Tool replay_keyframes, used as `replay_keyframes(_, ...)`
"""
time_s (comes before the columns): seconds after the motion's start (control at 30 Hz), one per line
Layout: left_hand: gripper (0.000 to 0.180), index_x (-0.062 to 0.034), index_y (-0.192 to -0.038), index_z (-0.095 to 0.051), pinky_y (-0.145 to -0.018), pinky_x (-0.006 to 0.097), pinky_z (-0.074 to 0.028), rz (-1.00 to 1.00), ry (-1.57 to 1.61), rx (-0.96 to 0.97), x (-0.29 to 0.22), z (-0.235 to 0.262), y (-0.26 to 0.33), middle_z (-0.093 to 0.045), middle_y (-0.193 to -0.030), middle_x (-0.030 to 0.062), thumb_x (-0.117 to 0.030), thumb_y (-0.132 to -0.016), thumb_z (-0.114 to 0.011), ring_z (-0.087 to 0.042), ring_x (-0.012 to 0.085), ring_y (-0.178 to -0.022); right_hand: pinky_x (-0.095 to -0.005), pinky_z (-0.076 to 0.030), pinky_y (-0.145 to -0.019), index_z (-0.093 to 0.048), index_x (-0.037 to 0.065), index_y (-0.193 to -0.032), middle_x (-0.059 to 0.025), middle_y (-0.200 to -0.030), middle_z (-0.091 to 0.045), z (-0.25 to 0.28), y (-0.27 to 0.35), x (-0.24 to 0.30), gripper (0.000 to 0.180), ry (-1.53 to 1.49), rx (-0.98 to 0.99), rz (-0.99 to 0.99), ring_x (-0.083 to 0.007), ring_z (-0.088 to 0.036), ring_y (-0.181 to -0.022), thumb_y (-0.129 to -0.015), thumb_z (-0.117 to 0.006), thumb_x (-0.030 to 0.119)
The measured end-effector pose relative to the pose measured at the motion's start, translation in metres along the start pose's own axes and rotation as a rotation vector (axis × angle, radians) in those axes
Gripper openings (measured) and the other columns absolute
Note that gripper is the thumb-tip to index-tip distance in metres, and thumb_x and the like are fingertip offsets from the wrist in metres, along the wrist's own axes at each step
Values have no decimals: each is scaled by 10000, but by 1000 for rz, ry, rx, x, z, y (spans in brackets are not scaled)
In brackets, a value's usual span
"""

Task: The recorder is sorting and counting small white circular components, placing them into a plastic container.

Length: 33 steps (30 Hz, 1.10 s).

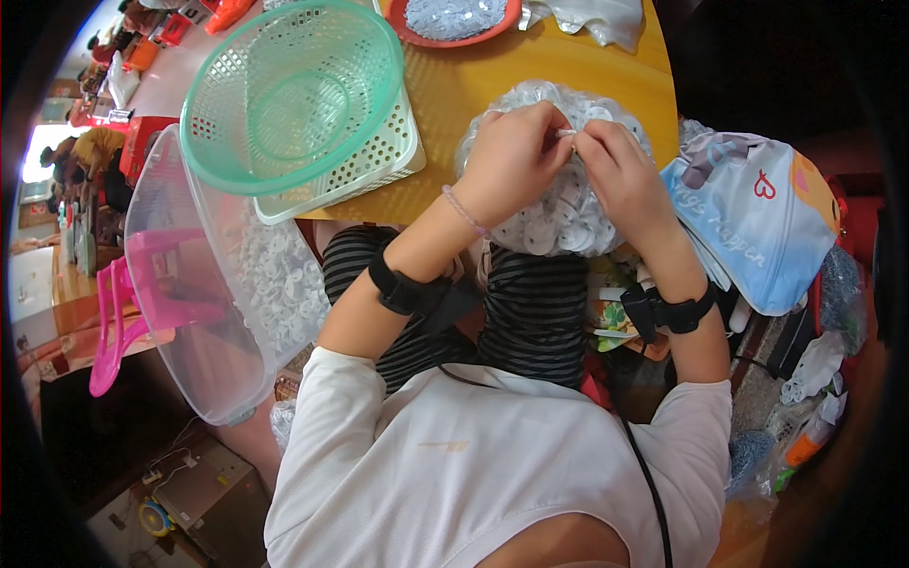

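Note:
Over a rounded heap of small white plastic pieces (559, 218) at the table's near edge, my two hands meet with their fingertips pinched close together. My left hand (516, 151), with a beaded bracelet on its wrist, is closed on a tiny whitish piece (565, 134) that shows between the fingertips. From the other side, my right hand (625, 175) pinches at the same spot; what its fingers grip is too small to make out. The heap lies right under both hands, and whatever holds it is hidden.
A green plastic basket (204, 156) sits on a white perforated basket (402, 156) at the yellow table's (454, 99) left. Beyond is a red dish (511, 21) of shiny pieces. A clear bin (194, 364) with white pieces stands left; a blue printed bag (757, 227) lies right.

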<state>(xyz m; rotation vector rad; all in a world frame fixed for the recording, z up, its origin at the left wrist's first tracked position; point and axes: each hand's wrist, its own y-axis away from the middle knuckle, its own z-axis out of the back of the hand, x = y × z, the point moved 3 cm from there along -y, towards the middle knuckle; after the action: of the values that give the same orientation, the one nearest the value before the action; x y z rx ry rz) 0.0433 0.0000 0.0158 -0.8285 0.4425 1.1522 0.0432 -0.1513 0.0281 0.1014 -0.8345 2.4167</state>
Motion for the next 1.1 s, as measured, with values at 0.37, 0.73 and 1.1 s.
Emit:
replay_keyframes(0.37, 186, 22, -993, -598, -753, 221, -438, 523, 800, 409, 9, 12, -2, -578, -864, -2, -130, -885, -594, -532, 84, -841, -310, -523, -740, -587, 35, -956, -76, -1006, -565, 6, 0, -4, 259, 253, -14, 362, -223, -587, -907, -705, -619, 93)
replay_keyframes(0.73, 218, 19, -1006, -610, -811, 198, -443, 458, 688, 612, 18, 13, -17, -609, -930, -12, -164, -889, -620, -549, 49, -870, -307, -525, -741, -593, 44, -932, -65, -989, -570, 4, 0, -6, 245, 282, 6, 429, -214, -586, -906, -696, -615, 106)
replay_keyframes(1.1, 183, 3, -977, -602, -738, 201, -451, 337, 590, 570, 18, 8, -16, -591, -862, -9, -136, -860, -624, -530, 45, -807, -338, -515, -774, -571, 48, -936, -83, -1016, -564, 2, 0, -13, 227, 183, -2, 384, -244, -589, -931, -719, -613, 103)
